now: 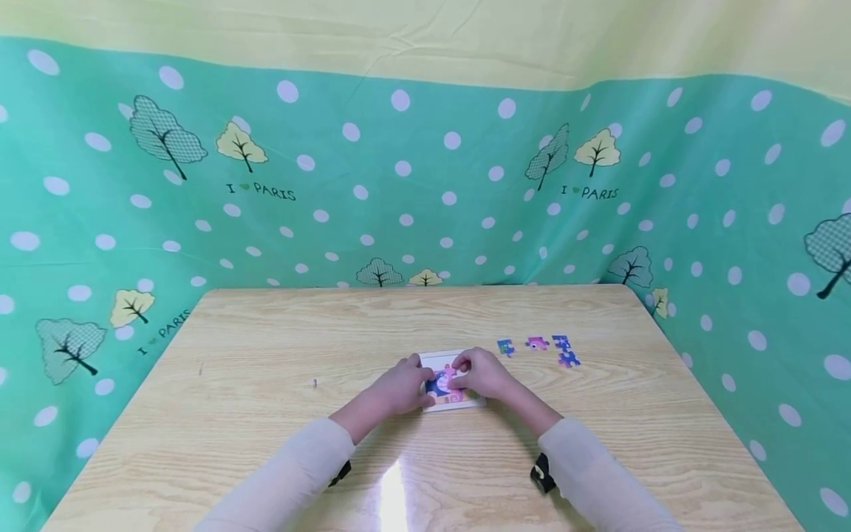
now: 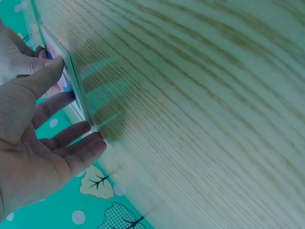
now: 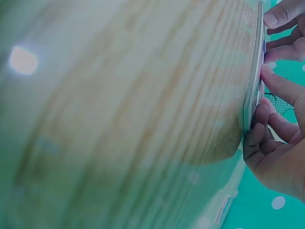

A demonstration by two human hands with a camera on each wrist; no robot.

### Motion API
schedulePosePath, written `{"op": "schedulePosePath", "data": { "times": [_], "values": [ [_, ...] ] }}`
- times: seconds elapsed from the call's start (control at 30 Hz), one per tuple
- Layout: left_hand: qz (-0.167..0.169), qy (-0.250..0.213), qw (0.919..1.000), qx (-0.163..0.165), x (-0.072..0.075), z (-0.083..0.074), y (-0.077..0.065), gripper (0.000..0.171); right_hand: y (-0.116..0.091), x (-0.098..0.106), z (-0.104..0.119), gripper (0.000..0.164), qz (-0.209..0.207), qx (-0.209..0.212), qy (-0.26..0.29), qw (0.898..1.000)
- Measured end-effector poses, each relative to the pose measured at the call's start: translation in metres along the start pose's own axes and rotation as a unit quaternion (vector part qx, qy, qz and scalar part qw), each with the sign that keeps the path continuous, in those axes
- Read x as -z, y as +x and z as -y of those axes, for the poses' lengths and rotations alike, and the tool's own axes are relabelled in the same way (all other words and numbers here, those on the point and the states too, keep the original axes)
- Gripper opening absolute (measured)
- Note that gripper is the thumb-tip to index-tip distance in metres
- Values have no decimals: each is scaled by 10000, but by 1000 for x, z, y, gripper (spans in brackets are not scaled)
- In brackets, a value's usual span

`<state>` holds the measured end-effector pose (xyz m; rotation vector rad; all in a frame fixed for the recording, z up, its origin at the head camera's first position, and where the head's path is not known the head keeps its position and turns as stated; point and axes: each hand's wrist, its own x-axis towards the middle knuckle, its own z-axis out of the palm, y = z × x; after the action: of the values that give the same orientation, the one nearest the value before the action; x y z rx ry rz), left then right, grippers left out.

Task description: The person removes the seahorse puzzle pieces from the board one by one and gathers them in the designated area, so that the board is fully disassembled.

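Observation:
A small jigsaw puzzle board (image 1: 435, 361) with a white frame lies on the table, with pink and blue pieces fitted inside it. My left hand (image 1: 402, 386) rests on its left side; in the left wrist view the thumb and forefinger (image 2: 47, 109) touch the board, the other fingers lying fairly straight along its edge. From the right, my right hand (image 1: 487, 374) reaches over the board and pinches a pink puzzle piece (image 1: 450, 372) between thumb and forefinger. The fingers partly cover this piece. In the right wrist view, the right hand's fingers (image 3: 281, 88) bend at the board's edge.
Loose puzzle pieces lie right of the board: a blue-green one (image 1: 506, 347), a pink one with an eye (image 1: 536, 343), and two blue ones (image 1: 568, 358) close together. A tiny object (image 1: 315, 383) sits on the wood-grain table (image 1: 266, 332) at left. A green dotted curtain (image 1: 372, 162) hangs behind.

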<state>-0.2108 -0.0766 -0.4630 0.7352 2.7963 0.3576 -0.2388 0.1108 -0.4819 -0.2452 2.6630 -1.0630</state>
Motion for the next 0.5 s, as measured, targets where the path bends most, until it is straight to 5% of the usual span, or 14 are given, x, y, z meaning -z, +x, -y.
{"op": "schedulePosePath", "data": {
  "times": [0.5],
  "values": [
    [18,16,10000,33,0,-1,1,46,-1,0,-3,28,-18,29,203,9998]
  ]
}}
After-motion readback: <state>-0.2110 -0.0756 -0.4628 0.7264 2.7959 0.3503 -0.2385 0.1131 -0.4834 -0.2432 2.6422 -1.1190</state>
